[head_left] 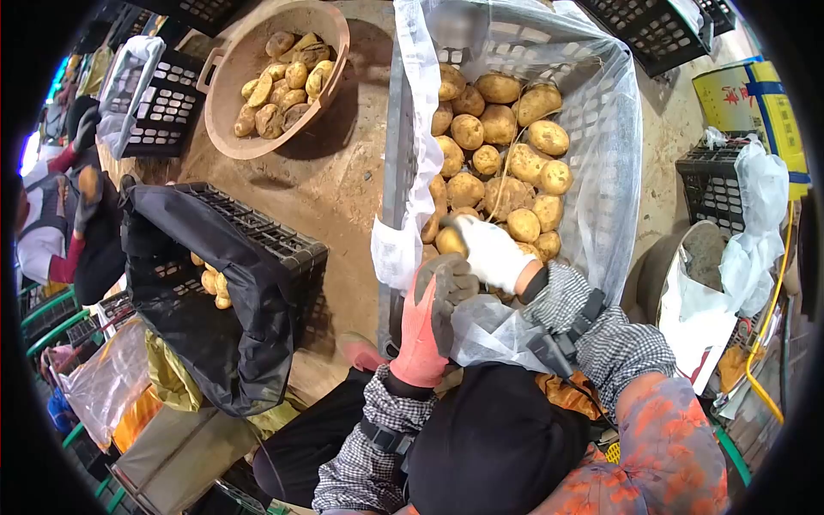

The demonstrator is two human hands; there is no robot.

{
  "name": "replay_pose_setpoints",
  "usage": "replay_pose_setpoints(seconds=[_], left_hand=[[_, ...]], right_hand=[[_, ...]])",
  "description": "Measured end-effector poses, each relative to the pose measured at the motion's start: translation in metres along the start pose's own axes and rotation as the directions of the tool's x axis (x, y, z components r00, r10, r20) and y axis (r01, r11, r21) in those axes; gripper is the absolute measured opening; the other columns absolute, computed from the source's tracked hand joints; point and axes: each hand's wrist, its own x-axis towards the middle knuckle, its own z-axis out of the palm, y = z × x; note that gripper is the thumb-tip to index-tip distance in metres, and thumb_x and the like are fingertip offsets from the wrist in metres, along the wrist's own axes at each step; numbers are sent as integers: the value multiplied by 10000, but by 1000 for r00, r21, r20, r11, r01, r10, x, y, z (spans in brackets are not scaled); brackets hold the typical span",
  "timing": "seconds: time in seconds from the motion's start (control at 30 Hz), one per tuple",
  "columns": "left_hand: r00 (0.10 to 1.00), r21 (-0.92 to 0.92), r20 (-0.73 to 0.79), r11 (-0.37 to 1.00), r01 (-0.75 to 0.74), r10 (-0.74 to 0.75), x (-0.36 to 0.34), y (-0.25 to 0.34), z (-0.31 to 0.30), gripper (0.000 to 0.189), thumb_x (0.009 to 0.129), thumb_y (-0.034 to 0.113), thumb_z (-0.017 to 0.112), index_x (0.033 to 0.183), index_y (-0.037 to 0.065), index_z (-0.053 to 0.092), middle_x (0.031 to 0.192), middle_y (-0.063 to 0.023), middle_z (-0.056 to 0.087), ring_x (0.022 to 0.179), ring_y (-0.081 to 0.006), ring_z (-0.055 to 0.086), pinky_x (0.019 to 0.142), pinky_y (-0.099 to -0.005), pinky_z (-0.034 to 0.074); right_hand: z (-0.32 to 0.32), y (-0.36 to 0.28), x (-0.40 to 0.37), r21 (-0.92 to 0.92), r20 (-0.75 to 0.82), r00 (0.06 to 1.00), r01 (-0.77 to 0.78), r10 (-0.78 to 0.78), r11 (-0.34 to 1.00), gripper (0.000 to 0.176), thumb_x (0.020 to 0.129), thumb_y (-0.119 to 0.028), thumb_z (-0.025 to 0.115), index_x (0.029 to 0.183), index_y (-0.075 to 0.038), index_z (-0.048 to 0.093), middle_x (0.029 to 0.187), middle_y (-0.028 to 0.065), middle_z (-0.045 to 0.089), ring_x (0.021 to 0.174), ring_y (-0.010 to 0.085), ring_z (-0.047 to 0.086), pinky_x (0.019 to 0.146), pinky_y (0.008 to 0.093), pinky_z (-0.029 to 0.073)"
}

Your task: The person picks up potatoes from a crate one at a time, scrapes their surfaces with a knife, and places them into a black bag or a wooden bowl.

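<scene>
A large black crate (392, 163), lined with white translucent netting (601, 163), stands in front of me with many potatoes (500, 124) inside. My right hand (493, 256), in a white glove with dark fingertips, reaches into its near part. Its fingers are bent against a potato (451, 242) at the left side of the pile. My left hand (436, 305), in a coral glove with grey-coated fingers, is at the crate's near left corner. Those fingers are curled, and no object shows in them. A thin strand lies across the potatoes.
A brown basin (221, 129) of potatoes, some discoloured, stands at the upper left. Left of me is a black crate (292, 249) draped with dark cloth, potatoes inside. Another person (56, 215) sits at far left. A round container (657, 275) and a netted crate (712, 184) stand right.
</scene>
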Motion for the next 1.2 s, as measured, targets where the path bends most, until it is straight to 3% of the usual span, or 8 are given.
replay_pose_setpoints(seconds=[0.03, 0.07, 0.2, 0.43, 0.7, 0.93, 1.03, 1.2], left_hand=[[998, -43, -48, 999, 25, -27, -1, -10, 5, 360, 1029, 226, 383, 1223, -60, 484, 1120, -133, 583, 974, -199, 613, 848, -306, 517], [972, -312, -87, 933, 181, -218, -2, -19, 8, 420, 1034, 270, 374, 1286, -60, 441, 1192, -151, 556, 1039, -216, 602, 918, -325, 503], [891, -693, -23, 650, 312, -453, 7, 8, 5, 496, 1005, 226, 453, 1410, -30, 323, 1330, -160, 447, 1170, -217, 518, 986, -354, 454], [905, -716, 125, 594, 365, -406, -1, 14, 3, 796, 817, 37, 649, 1474, 49, 200, 1371, -135, 409, 1204, -216, 496, 1019, -343, 425], [935, -889, 145, 372, 266, -323, -11, 23, -10, 805, 804, 6, 664, 1477, 106, 234, 1321, -136, 478, 1183, -255, 535, 968, -380, 485], [855, -884, -407, -97, -457, -322, -62, -43, -190, 630, 886, 190, 605, 1410, -18, 323, 1368, -204, 459, 1242, -334, 475, 1028, -430, 438], [638, -706, -554, -103, -700, -535, -97, -54, -235, 665, 905, 229, 595, 1401, -89, 288, 1431, -224, 391, 1292, -368, 421, 1062, -467, 400], [874, -876, -436, 323, -357, -215, -29, 19, -131, 635, 966, 275, 502, 1469, 4, 222, 1457, -239, 342, 1332, -361, 380, 1087, -487, 344]], right_hand=[[-22, -15, 0, 359, 107, 972, -233, 207, 904, 573, 783, -278, 684, 1269, -45, 487, 1078, 173, 617, 965, 299, 626, 792, 370, 524], [0, 18, 10, 739, -83, 988, -27, 130, 674, 459, 826, -253, 628, 1223, -51, 518, 980, 111, 643, 864, 252, 646, 711, 330, 537], [-56, -13, -13, 971, 193, 981, -187, -24, 150, 487, 968, -444, 462, 1203, -23, 533, 912, 62, 646, 706, 99, 613, 465, 204, 452], [-46, -28, -23, 364, -263, 934, 327, -241, 872, 285, 866, -192, 565, 1047, 19, 629, 954, 163, 663, 826, 269, 635, 769, 345, 490], [-52, -32, -30, 881, -148, 989, 119, 29, 457, 422, 891, -414, 585, 958, 1, 609, 777, 53, 636, 567, 67, 525, 483, 188, 397], [-61, -14, -11, 869, -209, 950, 73, 230, 489, 211, 930, -199, 524, 997, -27, 625, 791, 51, 633, 635, 87, 567, 576, 214, 462], [-50, -12, -9, 244, -53, 998, 36, -24, 969, 333, 853, -204, 600, 1142, -38, 591, 1053, 130, 644, 985, 261, 622, 848, 335, 504], [8, 2, -3, -441, 108, 972, 237, -211, 866, 545, 739, -235, 660, 1242, -67, 532, 1181, 143, 552, 1120, 311, 524, 936, 402, 445]])
